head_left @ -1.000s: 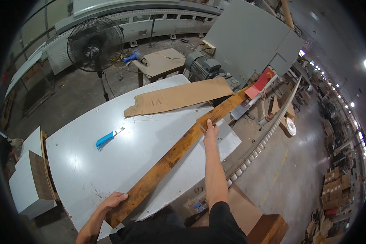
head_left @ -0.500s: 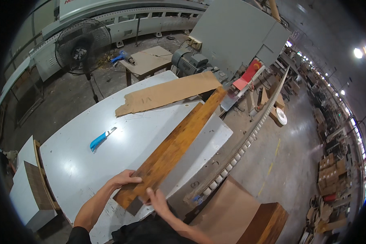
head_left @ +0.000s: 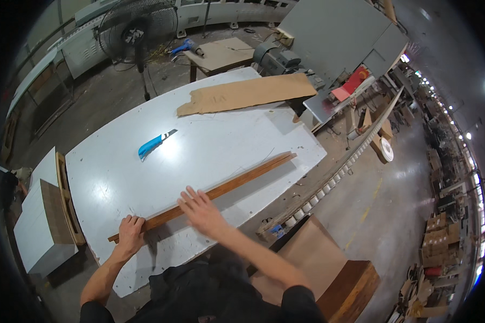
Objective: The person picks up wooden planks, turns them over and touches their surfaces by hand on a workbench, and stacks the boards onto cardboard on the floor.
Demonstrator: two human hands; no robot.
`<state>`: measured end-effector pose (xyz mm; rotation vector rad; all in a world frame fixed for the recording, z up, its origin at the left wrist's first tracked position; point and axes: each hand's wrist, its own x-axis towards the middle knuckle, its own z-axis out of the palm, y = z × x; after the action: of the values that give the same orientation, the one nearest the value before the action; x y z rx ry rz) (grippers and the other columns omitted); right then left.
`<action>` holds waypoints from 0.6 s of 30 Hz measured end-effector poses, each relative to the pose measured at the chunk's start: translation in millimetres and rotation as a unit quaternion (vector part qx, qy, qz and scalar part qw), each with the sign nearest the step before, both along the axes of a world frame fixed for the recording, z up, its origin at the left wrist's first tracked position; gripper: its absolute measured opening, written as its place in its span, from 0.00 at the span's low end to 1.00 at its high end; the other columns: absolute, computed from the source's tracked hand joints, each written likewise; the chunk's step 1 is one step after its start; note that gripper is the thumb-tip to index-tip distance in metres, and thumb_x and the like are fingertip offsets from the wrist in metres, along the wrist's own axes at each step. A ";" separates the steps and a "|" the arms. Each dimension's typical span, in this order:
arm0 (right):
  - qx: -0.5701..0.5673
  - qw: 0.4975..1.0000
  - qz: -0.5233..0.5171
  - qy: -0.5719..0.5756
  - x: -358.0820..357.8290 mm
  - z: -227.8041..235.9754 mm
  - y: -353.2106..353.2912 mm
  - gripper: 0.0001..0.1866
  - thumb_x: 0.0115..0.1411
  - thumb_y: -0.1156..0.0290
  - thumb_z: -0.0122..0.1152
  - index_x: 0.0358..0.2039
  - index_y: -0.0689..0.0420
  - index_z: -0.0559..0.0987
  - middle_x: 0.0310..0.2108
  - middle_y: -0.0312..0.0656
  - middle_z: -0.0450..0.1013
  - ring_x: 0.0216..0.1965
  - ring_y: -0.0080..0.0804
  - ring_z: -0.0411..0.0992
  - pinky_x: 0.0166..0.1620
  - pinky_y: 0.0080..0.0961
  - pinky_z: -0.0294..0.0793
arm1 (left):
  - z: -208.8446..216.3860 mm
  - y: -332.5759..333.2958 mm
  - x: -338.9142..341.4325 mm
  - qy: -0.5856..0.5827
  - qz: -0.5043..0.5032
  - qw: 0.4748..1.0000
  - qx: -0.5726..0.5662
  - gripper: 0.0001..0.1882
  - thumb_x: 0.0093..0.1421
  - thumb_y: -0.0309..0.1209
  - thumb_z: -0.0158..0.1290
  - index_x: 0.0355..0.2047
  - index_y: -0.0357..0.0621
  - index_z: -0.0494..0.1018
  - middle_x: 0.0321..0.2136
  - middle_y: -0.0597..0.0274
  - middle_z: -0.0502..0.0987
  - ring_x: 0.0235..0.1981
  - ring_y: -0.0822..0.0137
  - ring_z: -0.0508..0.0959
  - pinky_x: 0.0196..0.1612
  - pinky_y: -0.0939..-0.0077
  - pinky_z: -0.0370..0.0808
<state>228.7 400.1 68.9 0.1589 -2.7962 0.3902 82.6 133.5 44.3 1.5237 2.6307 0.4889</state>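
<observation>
A long brown wooden board (head_left: 242, 181) stands on its narrow side on the white tabletop (head_left: 221, 145), slanting from near left to far right. Close to its near end, my left hand (head_left: 130, 234) is closed over the upper edge, knuckles up. My right hand (head_left: 203, 215) is at the board's middle, fingers spread; whether the palm touches the wood cannot be made out. Beyond the board lies a utility knife (head_left: 151, 146) with a blue handle, its blade out. A strip of brown cardboard (head_left: 248, 94) lies along the table's far edge.
At lower right, several brown boards (head_left: 351, 290) are stacked beside brown sheeting (head_left: 302, 258). A roller rail (head_left: 334, 183) runs past the table's right side. Farther off stand a fan (head_left: 137, 35) and a small table (head_left: 226, 56) with a blue heat gun (head_left: 186, 47).
The board has been turned from its broad face onto its narrow side and brought down across the table. My left hand has moved left along it; my right hand has let go and spread its fingers.
</observation>
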 end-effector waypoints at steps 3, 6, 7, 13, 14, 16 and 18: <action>0.033 0.997 0.020 -0.063 -15.4 -65.6 47.3 0.33 0.49 0.66 0.69 0.56 0.55 0.68 0.52 0.47 0.69 0.62 0.45 0.61 0.61 0.41 0.61 | -7.1 -34.0 0.0 0.016 0.031 0.999 0.006 0.22 0.39 0.18 0.58 0.38 0.43 0.72 0.35 0.57 0.74 0.39 0.53 0.70 0.44 0.59 0.65; -0.011 0.990 0.093 -0.105 -17.6 -64.4 99.0 0.33 0.45 0.68 0.70 0.53 0.53 0.71 0.42 0.42 0.73 0.50 0.43 0.70 0.56 0.42 0.65 | -0.9 -50.7 0.6 -0.023 0.081 0.996 0.001 0.25 0.38 0.17 0.60 0.40 0.45 0.72 0.38 0.58 0.75 0.43 0.53 0.70 0.46 0.58 0.65; -0.011 0.994 0.107 -0.036 -14.1 -59.8 112.5 0.31 0.43 0.69 0.70 0.50 0.55 0.73 0.37 0.41 0.74 0.45 0.42 0.72 0.55 0.42 0.67 | -0.9 -55.0 -0.1 -0.030 0.095 0.995 -0.007 0.26 0.38 0.17 0.60 0.41 0.44 0.73 0.38 0.56 0.75 0.43 0.52 0.71 0.47 0.59 0.64; 0.031 0.997 -0.075 0.004 50.3 -52.4 237.2 0.35 0.38 0.80 0.66 0.52 0.60 0.73 0.49 0.49 0.72 0.53 0.53 0.66 0.60 0.48 0.61 | -3.3 -98.3 -16.0 -0.068 0.174 0.982 -0.024 0.24 0.37 0.21 0.62 0.40 0.44 0.76 0.39 0.56 0.77 0.44 0.52 0.71 0.48 0.59 0.63; 0.022 0.992 -0.111 -0.056 49.6 -30.5 236.5 0.34 0.41 0.77 0.63 0.55 0.57 0.72 0.54 0.51 0.68 0.59 0.54 0.61 0.63 0.48 0.56 | 0.5 -112.9 -14.2 -0.071 0.191 0.978 -0.041 0.24 0.36 0.23 0.62 0.39 0.44 0.77 0.39 0.56 0.77 0.44 0.52 0.71 0.49 0.59 0.63; 0.023 0.968 -0.230 -0.099 79.2 -47.4 264.9 0.35 0.43 0.73 0.61 0.57 0.54 0.71 0.58 0.52 0.64 0.64 0.55 0.55 0.66 0.47 0.53 | -6.0 -105.4 -21.9 -0.094 0.216 0.971 -0.049 0.25 0.34 0.24 0.63 0.39 0.43 0.78 0.39 0.57 0.78 0.45 0.51 0.71 0.51 0.60 0.65; -0.021 0.965 -0.241 -0.106 82.5 -47.9 270.3 0.34 0.44 0.72 0.59 0.57 0.53 0.71 0.60 0.52 0.63 0.65 0.55 0.53 0.66 0.47 0.52 | -10.0 -126.8 -17.8 -0.119 0.253 0.960 -0.021 0.27 0.34 0.21 0.62 0.41 0.42 0.77 0.44 0.55 0.77 0.47 0.50 0.71 0.51 0.59 0.68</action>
<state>311.2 670.4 21.0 -0.5958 -2.8969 0.3601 64.8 6.7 34.3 0.7066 2.7897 0.5939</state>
